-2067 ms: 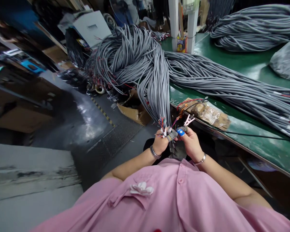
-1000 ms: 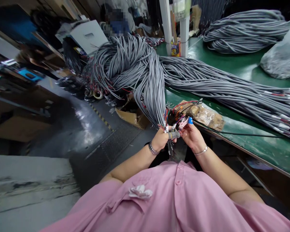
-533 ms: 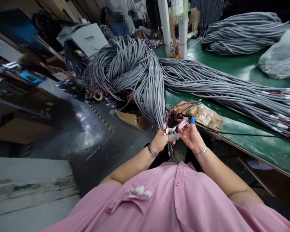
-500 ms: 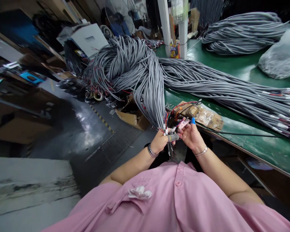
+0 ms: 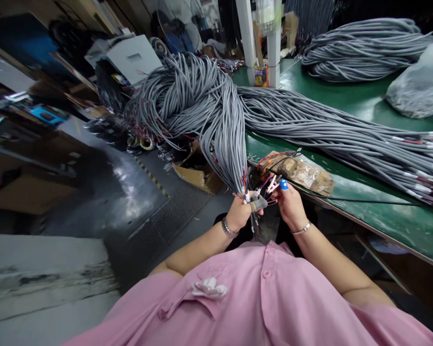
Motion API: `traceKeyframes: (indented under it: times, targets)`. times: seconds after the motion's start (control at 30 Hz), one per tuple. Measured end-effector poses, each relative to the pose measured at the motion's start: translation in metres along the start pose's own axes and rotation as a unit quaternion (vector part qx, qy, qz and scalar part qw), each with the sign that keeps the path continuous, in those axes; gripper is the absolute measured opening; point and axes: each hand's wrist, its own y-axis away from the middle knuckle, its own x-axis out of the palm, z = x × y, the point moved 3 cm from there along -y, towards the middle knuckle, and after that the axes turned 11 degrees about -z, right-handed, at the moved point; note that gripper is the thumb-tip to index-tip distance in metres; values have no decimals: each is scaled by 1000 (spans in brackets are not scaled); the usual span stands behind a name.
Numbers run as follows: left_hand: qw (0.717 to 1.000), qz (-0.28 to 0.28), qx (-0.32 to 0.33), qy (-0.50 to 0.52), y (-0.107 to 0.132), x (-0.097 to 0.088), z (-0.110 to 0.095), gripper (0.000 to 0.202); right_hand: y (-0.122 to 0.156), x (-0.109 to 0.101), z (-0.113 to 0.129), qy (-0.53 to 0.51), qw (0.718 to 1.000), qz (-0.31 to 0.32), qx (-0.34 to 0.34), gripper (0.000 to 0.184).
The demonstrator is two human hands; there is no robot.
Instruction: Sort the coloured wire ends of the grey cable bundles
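Observation:
A thick bundle of grey cables [image 5: 223, 125] hangs off the green table [image 5: 346, 96] edge down to my hands. My left hand [image 5: 240, 211] is closed around the bundle's lower end, where stripped coloured wires [image 5: 246, 182] fan out; its thumb wears a grey finger cot. My right hand [image 5: 290, 204], with a blue cot on one fingertip, pinches a few of the thin coloured wire ends just right of the left hand. Both wrists carry bracelets.
The same cables spread across the table to the right. Another coil [image 5: 364, 45] lies at the back, beside a plastic bag [image 5: 418, 81]. A taped brown block with wires [image 5: 299, 170] sits at the table edge. A cardboard box [image 5: 198, 173] is on the floor below.
My right hand has shifted slightly, its blue-tipped finger now a little lower and nearer the wire ends. The left hand keeps its hold on the bundle.

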Motion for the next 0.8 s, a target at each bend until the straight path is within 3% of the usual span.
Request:
traceKeyframes:
  times: [0.1,0.27,0.37,0.8]
  targets:
    - [1000,0,3,-10,-2,1,1,28,-2,0,-4,17,999,-12,-38,36]
    - [1000,-15,-16,-1,-3,1,6,25,-6,9,-10,-79,988,57,121,41]
    - [1000,-21,-16,1,-3,2,8,25,-7,11,-11,-108,978,65,168,39]
    - [999,-26,-14,-27,-4,1,8,26,-12,13,-14,-132,980,11,148,36]
